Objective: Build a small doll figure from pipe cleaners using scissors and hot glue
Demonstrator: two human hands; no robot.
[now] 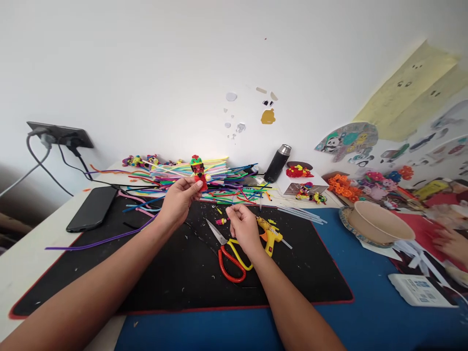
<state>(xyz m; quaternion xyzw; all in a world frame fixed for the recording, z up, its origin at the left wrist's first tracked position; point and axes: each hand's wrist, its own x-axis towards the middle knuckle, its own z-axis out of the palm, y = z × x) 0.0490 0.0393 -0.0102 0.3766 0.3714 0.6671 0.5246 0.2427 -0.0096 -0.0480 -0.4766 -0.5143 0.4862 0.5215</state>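
Note:
My left hand (178, 199) is closed on a small pipe-cleaner doll (198, 169) with a green and red top, a dark middle and a red lower part. It is raised above the black mat (161, 273), in front of the pile of pipe cleaners. My right hand (244, 226) has its fingertips pinched together; whatever they hold, if anything, is too small to make out. Below and beside it lie scissors (217, 232) with one red and one yellow handle, and a yellow glue gun (272, 239). A small pink and yellow piece (221, 221) rests near the blades.
Coloured pipe cleaners (170, 174) are heaped along the wall. A phone (93, 208) lies left, a black thermos (278, 163) stands behind, and clear glue sticks (302, 214) lie right. Farther right are a beige bowl (383, 222), a white package (420, 291) and another person's hand (451, 243).

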